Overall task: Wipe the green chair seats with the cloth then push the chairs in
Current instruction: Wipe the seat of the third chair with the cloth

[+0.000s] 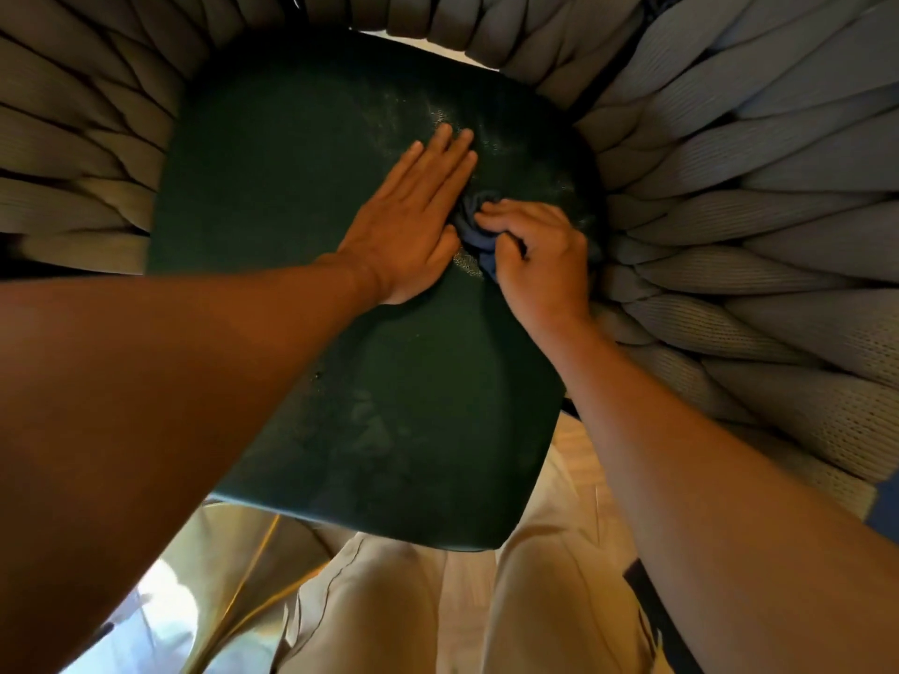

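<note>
A dark green chair seat (pixel 340 381) fills the middle of the head view, with pale dusty patches near its far side and near its front. My left hand (pixel 413 221) lies flat on the seat, fingers straight and pointing away from me. Right beside it my right hand (pixel 535 255) grips a bunched dark blue cloth (pixel 474 221) against the seat. Most of the cloth is hidden under that hand; only a crumpled fold shows between the two hands.
Thick woven grey-beige bands form the chair's back and arms (pixel 729 197), wrapping round the seat on the left, far and right sides. My legs in light trousers (pixel 389 615) stand at the seat's front edge. Pale floor (pixel 579 459) shows below the right corner.
</note>
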